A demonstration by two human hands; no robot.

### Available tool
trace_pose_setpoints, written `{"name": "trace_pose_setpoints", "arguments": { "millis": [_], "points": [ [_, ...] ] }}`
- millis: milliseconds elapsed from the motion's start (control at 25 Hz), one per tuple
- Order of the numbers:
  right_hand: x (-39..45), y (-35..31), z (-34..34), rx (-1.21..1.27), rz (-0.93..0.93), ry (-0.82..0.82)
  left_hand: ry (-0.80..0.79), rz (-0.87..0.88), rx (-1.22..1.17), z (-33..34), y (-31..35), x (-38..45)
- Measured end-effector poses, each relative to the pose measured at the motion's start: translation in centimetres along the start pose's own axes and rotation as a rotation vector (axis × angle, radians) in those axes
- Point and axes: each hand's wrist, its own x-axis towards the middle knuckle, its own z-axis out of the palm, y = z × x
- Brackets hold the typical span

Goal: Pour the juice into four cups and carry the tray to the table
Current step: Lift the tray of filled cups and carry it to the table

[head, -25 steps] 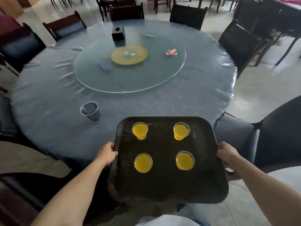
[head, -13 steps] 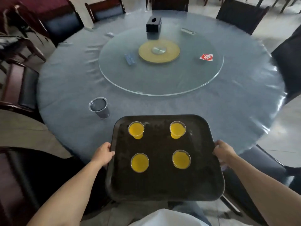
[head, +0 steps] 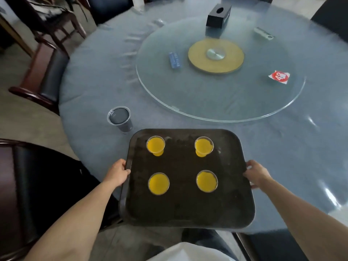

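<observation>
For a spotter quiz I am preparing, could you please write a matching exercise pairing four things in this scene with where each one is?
Things:
1. black rectangular tray
2. empty clear plastic cup
3. black tissue box
4. red and white card

Places:
A. on the glass turntable, right of the yellow centre disc
B. held at both side edges by the left hand and right hand
C. on the blue tablecloth, beyond the tray's far left corner
D. at the far side of the glass turntable

Pairs: 1-B, 2-C, 3-D, 4-A

One head-worn camera looked forward and down. It sat close above the tray (head: pixel 188 210) (wide-angle), with the round table (head: pixel 98 87) beyond.
</observation>
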Motion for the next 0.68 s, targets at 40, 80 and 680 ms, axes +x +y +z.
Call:
{"name": "trace_pose_setpoints", "arguments": {
  "millis": [40, 80, 680],
  "points": [
    [0.7, -0.5, -0.2, -0.010, -0.009, -0.012, 0.005, -0.011, -0.012, 0.0, 0.1, 0.1],
    [1.3, -0.8, -0.4, -0.014, -0.014, -0.024, 0.012, -0.017, -0.021, 0.0, 0.1, 0.3],
    [4.0, -2.1, -1.7, -0.080, -0.049, -0.147, 0.036, -0.135, -0.078, 0.3, 1.5, -0.3]
  ]
}}
